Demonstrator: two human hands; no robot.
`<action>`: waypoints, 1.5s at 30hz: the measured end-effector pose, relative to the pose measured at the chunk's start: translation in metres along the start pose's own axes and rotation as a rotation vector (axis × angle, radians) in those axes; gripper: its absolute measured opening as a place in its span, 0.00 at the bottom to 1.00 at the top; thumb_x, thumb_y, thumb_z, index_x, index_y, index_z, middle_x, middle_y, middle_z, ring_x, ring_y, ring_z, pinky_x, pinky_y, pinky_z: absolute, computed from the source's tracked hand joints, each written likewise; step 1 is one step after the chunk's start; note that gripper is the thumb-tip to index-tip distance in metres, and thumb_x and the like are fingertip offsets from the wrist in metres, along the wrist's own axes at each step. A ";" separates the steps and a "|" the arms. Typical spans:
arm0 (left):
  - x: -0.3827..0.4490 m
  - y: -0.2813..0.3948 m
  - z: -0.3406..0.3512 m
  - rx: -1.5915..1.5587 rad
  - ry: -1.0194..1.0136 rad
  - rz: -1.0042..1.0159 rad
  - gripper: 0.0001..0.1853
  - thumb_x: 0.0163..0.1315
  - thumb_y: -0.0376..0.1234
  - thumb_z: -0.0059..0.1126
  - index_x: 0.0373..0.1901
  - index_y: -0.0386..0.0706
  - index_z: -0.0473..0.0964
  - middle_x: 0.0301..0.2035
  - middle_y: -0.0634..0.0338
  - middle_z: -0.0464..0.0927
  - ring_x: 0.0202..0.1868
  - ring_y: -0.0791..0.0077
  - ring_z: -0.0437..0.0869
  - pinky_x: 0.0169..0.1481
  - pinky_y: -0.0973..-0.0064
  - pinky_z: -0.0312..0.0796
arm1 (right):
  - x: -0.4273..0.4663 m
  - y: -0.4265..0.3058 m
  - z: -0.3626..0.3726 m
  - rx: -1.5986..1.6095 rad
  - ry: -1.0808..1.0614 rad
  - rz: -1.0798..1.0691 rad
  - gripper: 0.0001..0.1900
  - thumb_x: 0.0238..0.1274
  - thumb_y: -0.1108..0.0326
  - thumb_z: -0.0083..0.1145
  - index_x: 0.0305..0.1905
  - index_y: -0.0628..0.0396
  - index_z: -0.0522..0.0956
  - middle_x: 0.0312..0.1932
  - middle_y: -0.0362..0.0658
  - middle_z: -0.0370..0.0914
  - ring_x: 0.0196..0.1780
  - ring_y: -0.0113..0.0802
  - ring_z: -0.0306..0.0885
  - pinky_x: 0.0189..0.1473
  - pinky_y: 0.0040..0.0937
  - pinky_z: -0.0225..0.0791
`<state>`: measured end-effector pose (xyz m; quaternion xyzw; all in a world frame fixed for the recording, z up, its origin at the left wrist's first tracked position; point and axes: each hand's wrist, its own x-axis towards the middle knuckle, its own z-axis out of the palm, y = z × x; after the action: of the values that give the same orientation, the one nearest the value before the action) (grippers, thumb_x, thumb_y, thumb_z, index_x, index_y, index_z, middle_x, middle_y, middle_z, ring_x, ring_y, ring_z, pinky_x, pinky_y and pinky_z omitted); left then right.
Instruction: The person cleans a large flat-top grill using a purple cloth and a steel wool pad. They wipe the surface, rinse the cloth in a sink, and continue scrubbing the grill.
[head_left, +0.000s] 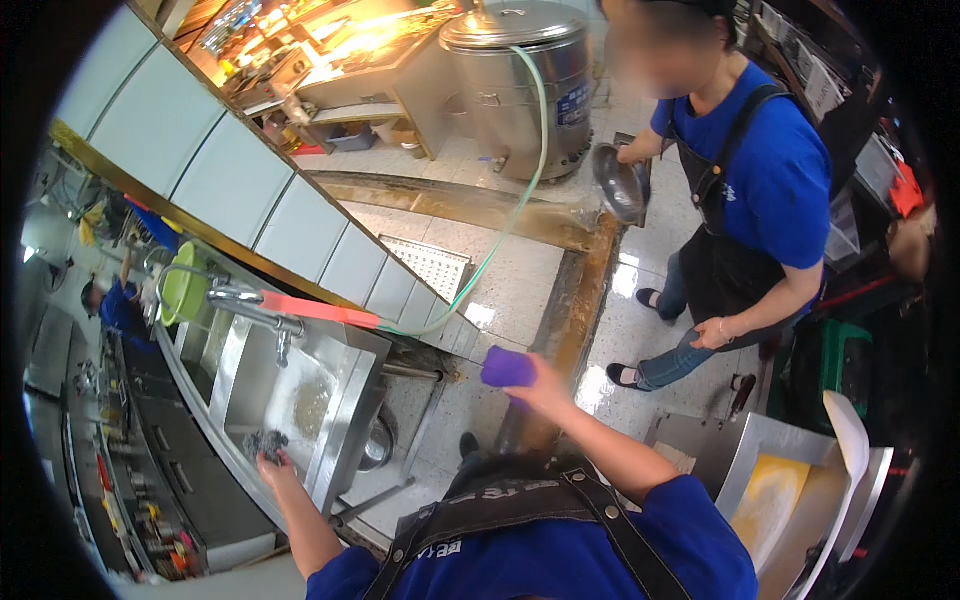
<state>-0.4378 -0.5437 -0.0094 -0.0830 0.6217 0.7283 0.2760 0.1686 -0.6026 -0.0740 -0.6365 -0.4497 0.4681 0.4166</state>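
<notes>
My left hand (276, 471) grips a dark grey metal scouring pad (264, 444) over the near corner of a stainless steel sink (349, 420). Some cloudy water lies in the bottom of the basin, under a chrome tap (282, 351). Held out to the right of the sink, above the tiled floor, is my right hand (546, 391). Its fingers are closed around a folded purple cloth (507, 367). A pink sleeve (319, 309) covers the tap's other spout, and a pale green hose (510, 232) runs from it.
A co-worker (772, 172) in a dark apron stands at the right with a metal bowl (621, 184). The hose reaches a large lidded steel drum (517, 97). A tiled partition (232, 161) borders the sink; a green basin (186, 283) sits beyond. A steel bin (787, 450) stands lower right.
</notes>
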 end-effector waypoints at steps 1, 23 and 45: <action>-0.012 0.007 -0.014 -0.034 -0.052 -0.014 0.13 0.60 0.38 0.60 0.41 0.41 0.74 0.36 0.56 0.78 0.27 0.66 0.78 0.25 0.76 0.74 | -0.008 -0.018 -0.014 -0.010 -0.008 0.014 0.35 0.47 0.62 0.76 0.60 0.61 0.70 0.53 0.50 0.79 0.56 0.37 0.78 0.58 0.33 0.71; -0.353 -0.230 0.311 0.229 -0.850 -0.473 0.14 0.61 0.35 0.60 0.48 0.46 0.75 0.40 0.60 0.81 0.39 0.68 0.82 0.35 0.72 0.74 | 0.081 0.062 -0.104 0.298 0.253 0.115 0.28 0.47 0.68 0.73 0.54 0.58 0.74 0.45 0.43 0.80 0.45 0.31 0.79 0.47 0.30 0.74; -0.194 -0.381 0.720 0.486 -0.685 -0.045 0.28 0.56 0.34 0.61 0.59 0.44 0.65 0.45 0.52 0.78 0.39 0.61 0.83 0.33 0.61 0.79 | 0.400 0.011 -0.225 0.272 0.456 0.260 0.25 0.49 0.73 0.71 0.54 0.60 0.74 0.46 0.45 0.80 0.47 0.32 0.78 0.51 0.31 0.72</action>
<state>0.0768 0.1120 -0.0929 0.2179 0.6459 0.5398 0.4939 0.4522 -0.2451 -0.1241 -0.7159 -0.1923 0.4182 0.5249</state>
